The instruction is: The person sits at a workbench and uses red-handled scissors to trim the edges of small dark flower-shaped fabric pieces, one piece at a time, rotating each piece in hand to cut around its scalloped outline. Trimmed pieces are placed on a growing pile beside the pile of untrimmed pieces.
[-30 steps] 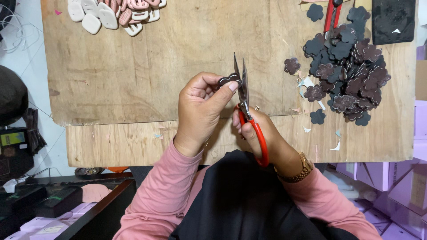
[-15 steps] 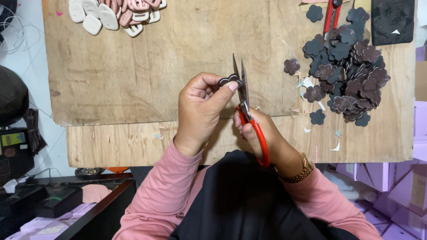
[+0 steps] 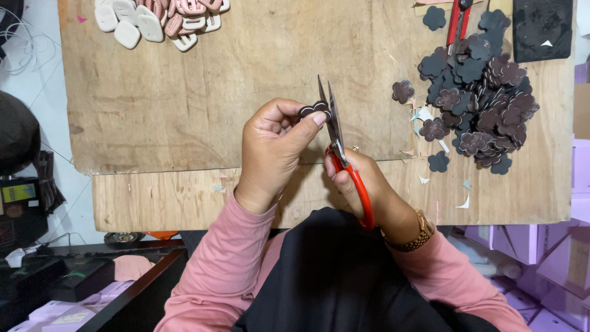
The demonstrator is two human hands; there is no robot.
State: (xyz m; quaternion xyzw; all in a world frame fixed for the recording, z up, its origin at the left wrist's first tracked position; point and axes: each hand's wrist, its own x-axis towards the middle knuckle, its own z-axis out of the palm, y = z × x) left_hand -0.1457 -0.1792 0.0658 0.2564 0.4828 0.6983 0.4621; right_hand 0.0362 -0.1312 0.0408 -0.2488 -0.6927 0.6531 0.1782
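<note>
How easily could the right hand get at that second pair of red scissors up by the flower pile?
Probably not freely: the right hand already grips red-handled scissors, though the board between it and the second scissors looks mostly bare.

Head view, straight down, close above workboard (image 3: pixel 184 110)

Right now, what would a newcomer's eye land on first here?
The red-handled scissors in the right hand, blades up against a small dark flower-shaped piece pinched by the left hand, mid-frame. Next, the heap of dark flower cutouts at the board's right, and pale buckle-like pieces top left.
</note>
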